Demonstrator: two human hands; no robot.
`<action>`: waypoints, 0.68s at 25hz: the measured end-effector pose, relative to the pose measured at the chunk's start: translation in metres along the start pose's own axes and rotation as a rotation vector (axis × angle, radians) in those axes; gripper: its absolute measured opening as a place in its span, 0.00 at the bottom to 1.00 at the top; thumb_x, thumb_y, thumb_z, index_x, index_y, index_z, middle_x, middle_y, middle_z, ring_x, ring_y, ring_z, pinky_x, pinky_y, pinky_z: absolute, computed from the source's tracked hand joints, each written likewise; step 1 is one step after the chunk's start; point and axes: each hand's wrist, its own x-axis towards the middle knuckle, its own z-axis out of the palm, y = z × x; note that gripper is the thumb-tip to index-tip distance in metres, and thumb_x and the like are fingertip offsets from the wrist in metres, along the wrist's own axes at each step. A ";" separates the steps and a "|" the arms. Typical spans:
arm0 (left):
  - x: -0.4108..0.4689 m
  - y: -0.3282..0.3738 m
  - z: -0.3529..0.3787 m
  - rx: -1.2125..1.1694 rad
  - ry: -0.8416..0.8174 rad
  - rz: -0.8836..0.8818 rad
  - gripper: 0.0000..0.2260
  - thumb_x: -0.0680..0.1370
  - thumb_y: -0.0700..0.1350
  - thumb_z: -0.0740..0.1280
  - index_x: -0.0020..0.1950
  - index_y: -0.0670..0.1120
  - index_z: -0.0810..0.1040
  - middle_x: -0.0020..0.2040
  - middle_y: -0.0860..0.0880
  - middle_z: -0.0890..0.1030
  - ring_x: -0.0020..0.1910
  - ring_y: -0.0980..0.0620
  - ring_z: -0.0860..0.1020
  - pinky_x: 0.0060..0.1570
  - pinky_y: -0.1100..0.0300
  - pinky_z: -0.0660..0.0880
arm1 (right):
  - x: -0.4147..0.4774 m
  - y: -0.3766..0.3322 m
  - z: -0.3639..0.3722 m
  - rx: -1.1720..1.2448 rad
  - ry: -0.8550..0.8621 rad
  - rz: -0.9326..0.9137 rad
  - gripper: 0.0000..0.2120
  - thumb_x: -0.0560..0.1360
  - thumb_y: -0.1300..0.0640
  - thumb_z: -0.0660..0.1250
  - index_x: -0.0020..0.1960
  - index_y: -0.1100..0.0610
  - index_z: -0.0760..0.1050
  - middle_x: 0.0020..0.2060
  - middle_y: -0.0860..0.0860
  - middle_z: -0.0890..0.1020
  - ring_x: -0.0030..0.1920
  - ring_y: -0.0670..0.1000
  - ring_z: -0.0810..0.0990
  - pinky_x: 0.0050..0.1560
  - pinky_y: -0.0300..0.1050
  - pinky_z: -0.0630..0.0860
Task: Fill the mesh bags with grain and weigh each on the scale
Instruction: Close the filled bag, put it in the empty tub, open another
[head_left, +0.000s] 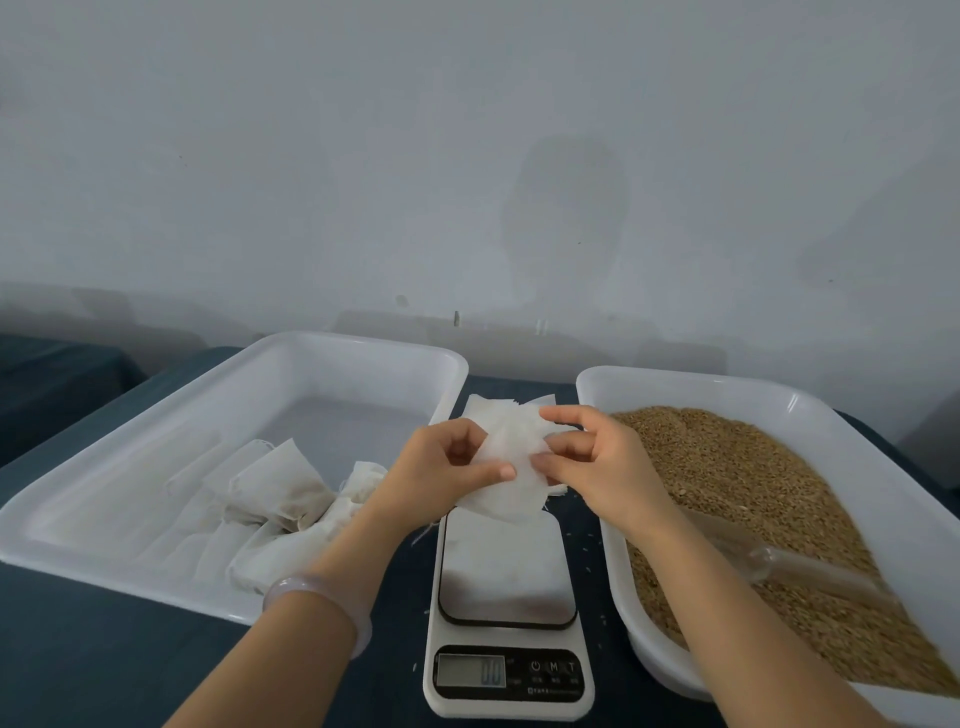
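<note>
Both hands on one bag: left hand (441, 462) pinches the white mesh bag (511, 475) with the thumb on top, and right hand (608, 467) pinches its right edge between thumb and fingertips. I see the bag held flat and limp just above the far end of the scale (506, 571). Its weave is fine, with frayed threads at the near corner.

Writing: the scale's display (470, 671) shows what I read as 0.0, though the digits are blurred. The buttons beside it carry a power symbol, M and T. Small print under them is too small to read.

More flat bags (493, 408) lie stacked on the dark cloth (104, 649) just beyond the hands. The left tray (363, 344) holds a heap of filled bags (280, 491) near its right wall. The right tray (675, 376) holds brown grain (753, 478), with a clear scoop (800, 566) lying on it. A few loose kernels (602, 619) lie on the cloth beside the scale. There is a pale bracelet (311, 592) on the left wrist.
</note>
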 end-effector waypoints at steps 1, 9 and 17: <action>0.000 -0.001 0.000 -0.011 0.014 -0.016 0.10 0.67 0.44 0.78 0.32 0.53 0.78 0.32 0.51 0.78 0.32 0.54 0.75 0.35 0.61 0.72 | 0.000 0.001 -0.001 0.011 -0.001 0.002 0.17 0.70 0.65 0.72 0.51 0.46 0.75 0.37 0.46 0.85 0.37 0.46 0.84 0.37 0.33 0.77; 0.003 -0.001 0.002 0.109 0.219 -0.076 0.11 0.76 0.46 0.69 0.35 0.49 0.74 0.25 0.54 0.75 0.22 0.55 0.71 0.26 0.63 0.68 | -0.004 -0.003 0.000 0.094 -0.187 0.230 0.43 0.57 0.39 0.76 0.66 0.53 0.66 0.46 0.52 0.84 0.45 0.51 0.84 0.43 0.47 0.81; -0.001 0.004 0.009 0.173 0.226 -0.021 0.09 0.76 0.52 0.67 0.41 0.55 0.68 0.40 0.48 0.79 0.36 0.54 0.78 0.34 0.62 0.76 | -0.003 -0.001 0.010 0.226 0.004 0.290 0.28 0.72 0.66 0.70 0.68 0.55 0.65 0.44 0.59 0.83 0.37 0.55 0.85 0.34 0.45 0.80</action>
